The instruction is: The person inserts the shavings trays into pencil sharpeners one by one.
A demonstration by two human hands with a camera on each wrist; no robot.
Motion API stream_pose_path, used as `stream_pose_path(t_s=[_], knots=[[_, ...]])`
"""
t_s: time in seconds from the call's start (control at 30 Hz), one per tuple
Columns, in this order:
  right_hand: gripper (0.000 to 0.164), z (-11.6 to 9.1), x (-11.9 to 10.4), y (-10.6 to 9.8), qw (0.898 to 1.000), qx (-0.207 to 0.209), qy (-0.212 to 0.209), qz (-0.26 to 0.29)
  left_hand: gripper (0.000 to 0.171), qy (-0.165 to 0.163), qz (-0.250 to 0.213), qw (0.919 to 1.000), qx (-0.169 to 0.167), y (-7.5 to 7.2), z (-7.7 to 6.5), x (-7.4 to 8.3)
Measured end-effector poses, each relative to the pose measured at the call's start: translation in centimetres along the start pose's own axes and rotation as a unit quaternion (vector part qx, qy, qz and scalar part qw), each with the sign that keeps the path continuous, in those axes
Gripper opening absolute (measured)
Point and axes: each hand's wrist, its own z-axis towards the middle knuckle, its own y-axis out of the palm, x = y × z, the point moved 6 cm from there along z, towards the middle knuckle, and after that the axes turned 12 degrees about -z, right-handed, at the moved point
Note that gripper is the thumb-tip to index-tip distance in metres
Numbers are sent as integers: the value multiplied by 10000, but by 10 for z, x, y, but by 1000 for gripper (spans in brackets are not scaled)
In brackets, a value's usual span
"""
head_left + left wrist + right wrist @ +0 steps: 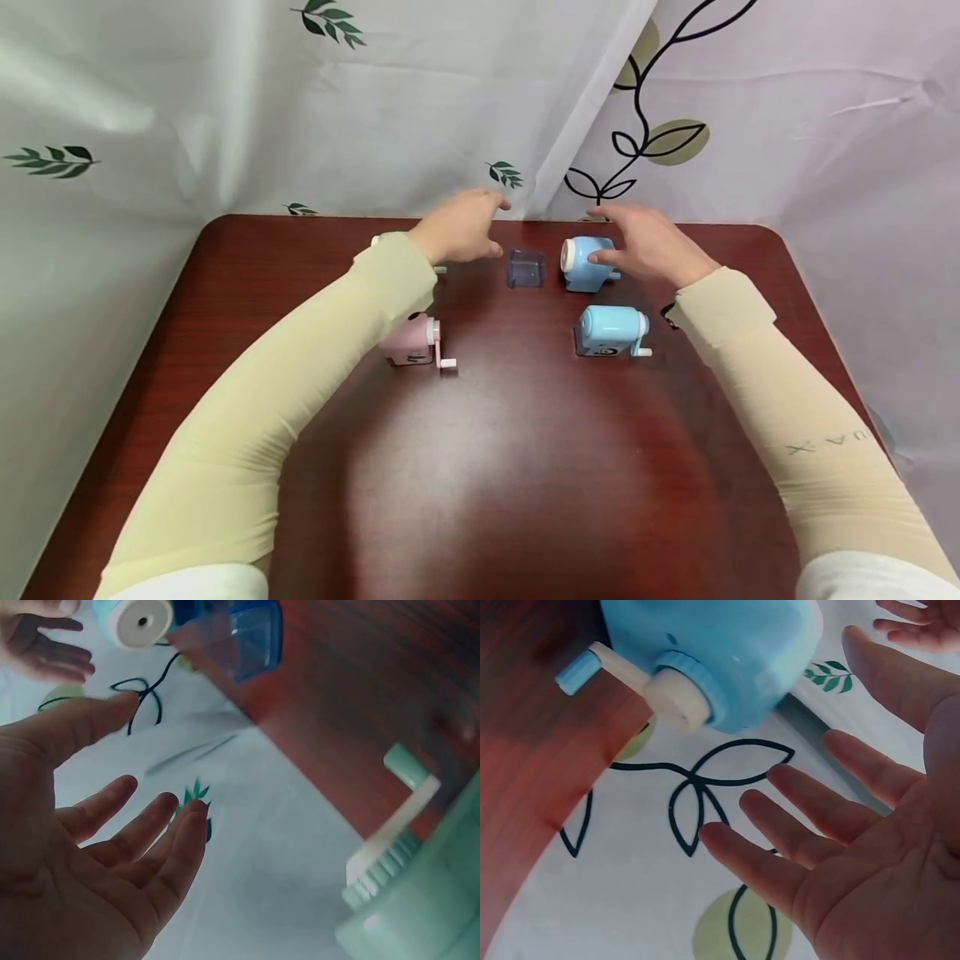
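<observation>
My left hand (463, 225) hovers with fingers spread, holding nothing. Close by is a mint-green crank pencil sharpener (427, 907), mostly hidden by the sleeve in the head view. My right hand (647, 242) is likewise spread and holds nothing, its thumb overlapping a blue crank pencil sharpener (581, 267) in the head view. In the right wrist view a gap shows between the fingers and that sharpener's blue body (727, 660). Between the hands sits a small transparent blue drawer (527, 270), apart from both.
A light-blue crank sharpener (609, 327) stands nearer the front on the right. On the left, a pink one (408, 343) is partly covered by the forearm. The dark red table (487, 467) meets a patterned white curtain (420, 108) at its back edge.
</observation>
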Motion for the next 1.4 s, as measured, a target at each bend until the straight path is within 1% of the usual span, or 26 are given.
stream_pose_path(t_s=[0.13,0.23,0.37,0.47,0.7,0.8,1.0,1.07,1.27,1.4], knots=[[67,-2,2,3,10000,36,-45,14,82,-98,228,9990,-380,13,13,6],[68,-3,2,4,10000,22,-57,39,85,-205,459,9970,-588,21,19,9],[69,-3,2,7,9999,-48,-67,58,82,-344,706,9940,-767,31,26,11],[70,-2,2,8,9999,-74,-72,73,78,-410,790,9922,-869,37,31,12],[71,-1,3,8,9997,-123,-19,193,60,-702,857,9878,-1098,49,35,11],[71,-1,4,9,9996,-165,-2,207,59,-770,972,9859,-1120,54,37,9],[72,1,3,12,9993,-300,13,200,69,-865,1204,9810,-1248,65,40,6],[72,1,3,13,9992,-356,38,193,69,-858,1283,9800,-1258,66,42,7],[71,2,2,15,9986,-465,98,239,55,-808,1470,9787,-1186,67,45,11],[71,3,2,16,9988,-461,48,186,44,-750,1568,9787,-1091,67,46,11]])
